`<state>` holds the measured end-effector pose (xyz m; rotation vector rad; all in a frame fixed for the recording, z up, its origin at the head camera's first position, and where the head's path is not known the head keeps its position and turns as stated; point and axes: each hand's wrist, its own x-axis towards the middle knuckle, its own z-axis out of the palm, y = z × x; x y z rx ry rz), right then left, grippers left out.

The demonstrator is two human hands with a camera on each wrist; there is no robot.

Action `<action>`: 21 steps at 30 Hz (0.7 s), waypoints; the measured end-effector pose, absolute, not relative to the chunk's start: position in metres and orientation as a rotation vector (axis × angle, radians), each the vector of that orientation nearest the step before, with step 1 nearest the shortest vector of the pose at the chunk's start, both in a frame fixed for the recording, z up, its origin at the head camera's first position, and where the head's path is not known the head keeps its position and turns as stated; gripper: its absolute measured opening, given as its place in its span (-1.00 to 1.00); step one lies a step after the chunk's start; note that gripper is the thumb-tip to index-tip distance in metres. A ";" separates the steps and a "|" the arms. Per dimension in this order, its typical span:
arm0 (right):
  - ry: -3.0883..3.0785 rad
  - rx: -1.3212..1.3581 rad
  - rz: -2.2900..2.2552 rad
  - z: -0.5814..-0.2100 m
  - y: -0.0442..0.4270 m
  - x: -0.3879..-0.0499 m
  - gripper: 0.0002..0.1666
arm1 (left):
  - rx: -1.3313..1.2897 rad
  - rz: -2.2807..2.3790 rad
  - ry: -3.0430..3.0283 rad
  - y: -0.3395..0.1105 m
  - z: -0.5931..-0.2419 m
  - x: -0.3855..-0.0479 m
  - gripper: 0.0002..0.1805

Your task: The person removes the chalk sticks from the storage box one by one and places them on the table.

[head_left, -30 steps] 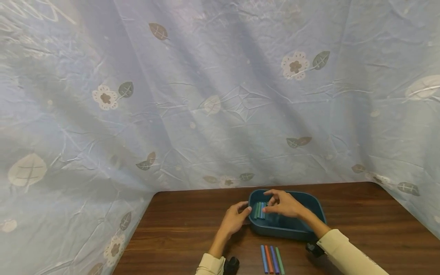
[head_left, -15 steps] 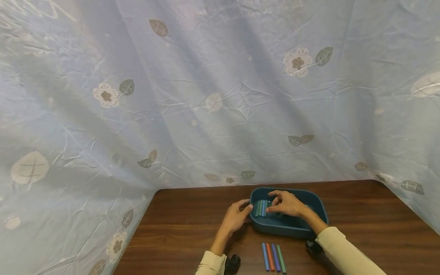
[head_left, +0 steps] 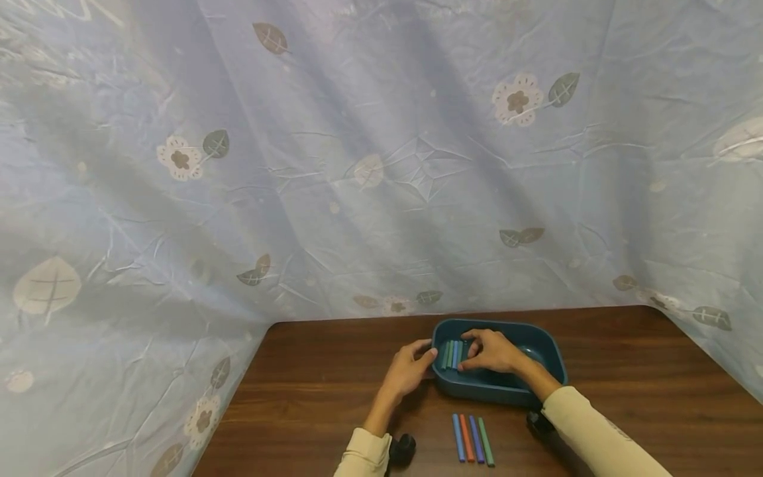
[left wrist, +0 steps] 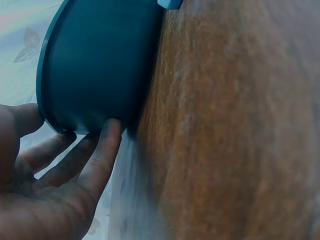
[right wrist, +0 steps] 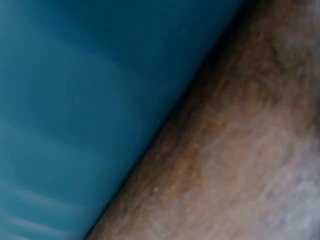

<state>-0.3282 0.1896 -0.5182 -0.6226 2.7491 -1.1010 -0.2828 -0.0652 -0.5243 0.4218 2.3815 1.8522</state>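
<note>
A dark blue-green tray (head_left: 489, 394) stands on the table, with several green and blue sticks (head_left: 450, 355) side by side at its left end. My left hand (head_left: 405, 372) is at the tray's left end; in the left wrist view its thumb meets the rim and its extended fingers (left wrist: 102, 155) touch the outer wall (left wrist: 100, 65). Inside the tray, my right hand (head_left: 491, 352) has thumb and forefinger spread at the right side of the sticks, thumb near their lower ends. The right wrist view has only the tray's wall (right wrist: 100, 100) and the table.
On the brown wooden table (head_left: 322, 397), in front of the tray, lie a blue stick (head_left: 458, 438), a red stick (head_left: 467, 438), a purple stick (head_left: 477, 439) and a green stick (head_left: 486, 442). A patterned pale curtain (head_left: 357, 252) hangs behind and at both sides.
The right thumb and forefinger have shifted slightly along the right side of the sticks in the tray. The left hand keeps its place at the tray's end. The head view has tilted a little.
</note>
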 end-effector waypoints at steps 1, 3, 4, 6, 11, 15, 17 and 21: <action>2.753 -0.624 -1.094 -0.518 0.189 -0.329 0.01 | 0.423 1.849 2.384 -0.065 -0.524 -0.283 -0.50; 2.757 -0.625 -1.087 -0.519 0.189 -0.329 0.02 | 0.422 1.845 2.387 -0.065 -0.523 -0.283 -0.50; 2.756 -0.623 -1.084 -0.519 0.189 -0.330 0.02 | 0.424 1.843 2.386 -0.065 -0.523 -0.284 -0.50; 2.757 -0.617 -1.076 -0.519 0.188 -0.330 0.04 | 0.423 1.845 2.384 -0.065 -0.523 -0.284 -0.50; 2.759 -0.621 -1.060 -0.519 0.186 -0.328 0.04 | 0.424 1.847 2.383 -0.065 -0.522 -0.283 -0.50; 2.764 -0.596 -1.064 -0.518 0.185 -0.327 0.01 | 0.427 1.843 2.388 -0.065 -0.522 -0.283 -0.50; 2.767 -0.597 -1.065 -0.518 0.184 -0.327 0.00 | 0.424 1.843 2.388 -0.065 -0.523 -0.283 -0.50; 2.775 -0.608 -1.070 -0.516 0.185 -0.325 -0.03 | 0.421 1.852 2.382 -0.065 -0.523 -0.282 -0.50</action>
